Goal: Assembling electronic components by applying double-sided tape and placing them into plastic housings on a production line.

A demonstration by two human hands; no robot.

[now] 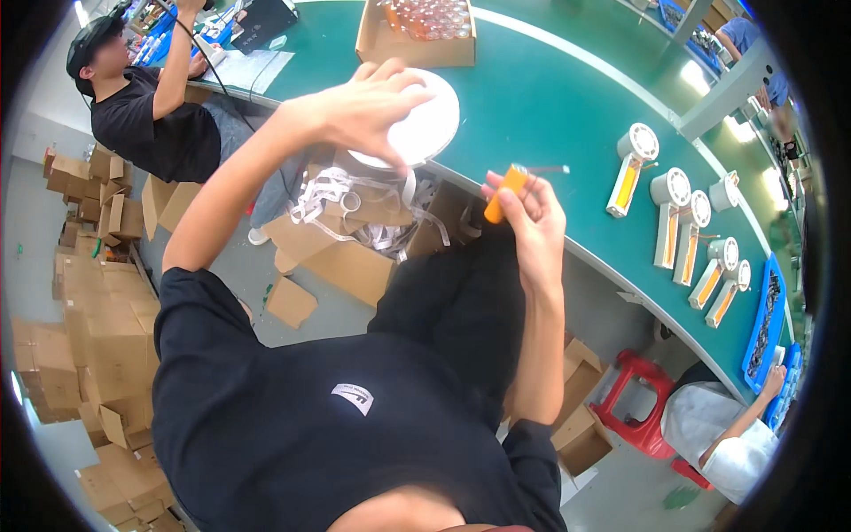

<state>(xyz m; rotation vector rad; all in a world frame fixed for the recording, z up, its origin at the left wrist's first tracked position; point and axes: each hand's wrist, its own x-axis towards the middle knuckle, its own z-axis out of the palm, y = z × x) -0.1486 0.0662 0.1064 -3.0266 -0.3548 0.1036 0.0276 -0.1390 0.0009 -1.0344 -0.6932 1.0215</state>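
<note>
My left hand (pixel 362 111) grips a white disc (pixel 430 117); my right hand (pixel 538 217) pinches an orange block (pixel 503 197), likely light, best held by its sides.

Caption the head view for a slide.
By a green table, the left hand spreads over a white disc while the right hand holds an orange block.

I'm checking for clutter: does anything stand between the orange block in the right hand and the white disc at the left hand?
Nothing separate is visible; only fingertips of the right hand show beside the orange block, toward the white disc.
</note>
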